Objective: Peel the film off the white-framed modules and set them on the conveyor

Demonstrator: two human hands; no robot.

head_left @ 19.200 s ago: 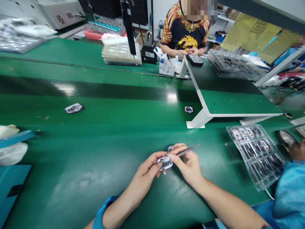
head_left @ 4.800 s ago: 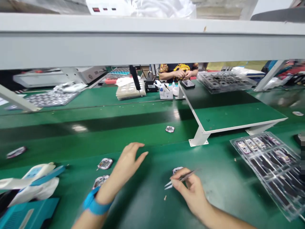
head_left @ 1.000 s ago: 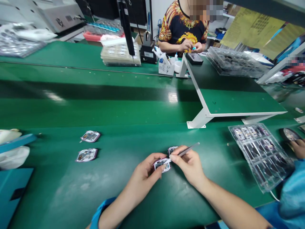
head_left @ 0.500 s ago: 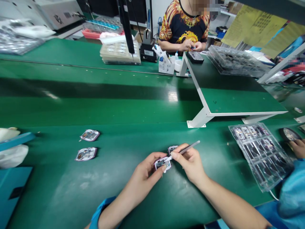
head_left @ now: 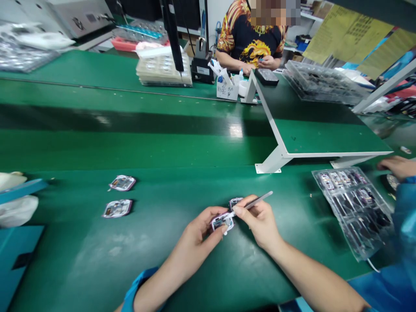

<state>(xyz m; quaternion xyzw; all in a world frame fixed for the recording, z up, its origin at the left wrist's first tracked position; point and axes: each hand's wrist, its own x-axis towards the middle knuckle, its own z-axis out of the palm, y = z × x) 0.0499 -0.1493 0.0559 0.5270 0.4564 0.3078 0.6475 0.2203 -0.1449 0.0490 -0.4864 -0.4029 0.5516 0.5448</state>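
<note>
White-edged and flat, the small electronic module (head_left: 222,222) is pinched in the left hand (head_left: 195,232) above the green tabletop (head_left: 136,255), near the middle of the near bench. It looks light and thin, and its glossy face and film edge seem easy to scratch or bend. It would probably handle best by the rim, leaving the face clear. The left grip is narrow, with the thumb and fingers closed on the module's edges. The right hand (head_left: 260,223) has a narrow, pen-like grip on slim steel tweezers (head_left: 260,199), whose tips reach the module's upper edge. Whether they touch it or just clear it is too small to tell.

A second module (head_left: 235,203), dark-faced with a pale rim, lies just beyond, right beside the right fingers. Two purple-and-white modules (head_left: 122,183) (head_left: 117,208) lie apart from each other, well to the left on the tabletop. To the right, a clear plastic blister tray (head_left: 352,212) holds rows of dark parts. Another person's hand (head_left: 398,168), coming from a blue sleeve (head_left: 403,225), reaches past the tray's far corner. Across the bench, a co-worker in a black-and-gold patterned shirt (head_left: 250,43) holds something small in both hands (head_left: 260,64).
</note>
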